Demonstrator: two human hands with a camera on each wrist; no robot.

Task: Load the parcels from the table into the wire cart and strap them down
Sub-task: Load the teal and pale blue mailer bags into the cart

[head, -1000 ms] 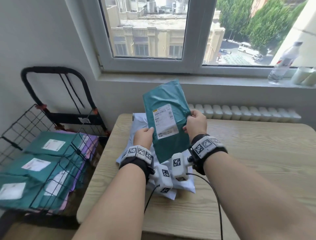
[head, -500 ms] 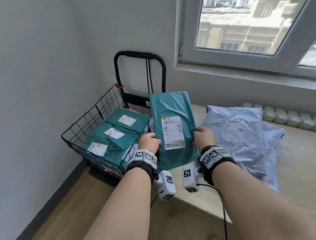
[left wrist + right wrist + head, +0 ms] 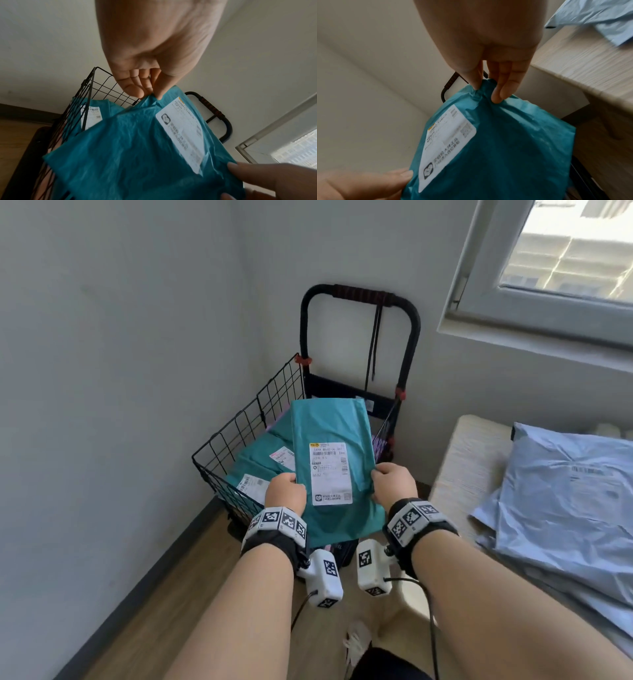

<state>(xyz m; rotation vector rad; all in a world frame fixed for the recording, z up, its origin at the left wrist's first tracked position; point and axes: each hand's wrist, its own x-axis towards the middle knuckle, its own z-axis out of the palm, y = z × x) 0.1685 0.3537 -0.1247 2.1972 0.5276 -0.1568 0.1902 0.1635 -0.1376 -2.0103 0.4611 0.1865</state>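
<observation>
You pinch one teal mailer (image 3: pixel 330 460) between left hand (image 3: pixel 286 494) and right hand (image 3: pixel 394 484) above the part-loaded wire cart (image 3: pixel 239 433); pale blue mailers (image 3: pixel 565 508) remain on the table (image 3: pixel 469 453), strapping not begun.

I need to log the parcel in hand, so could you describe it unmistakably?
Find the black wire cart in the corner. Above it both hands pinch the teal parcel. Unlike the teal ones lying inside, it is raised, label up.

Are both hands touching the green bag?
Touching. The left wrist view shows the left hand pinching the green bag at its edge; the right wrist view shows the right hand pinching the other edge.
</observation>
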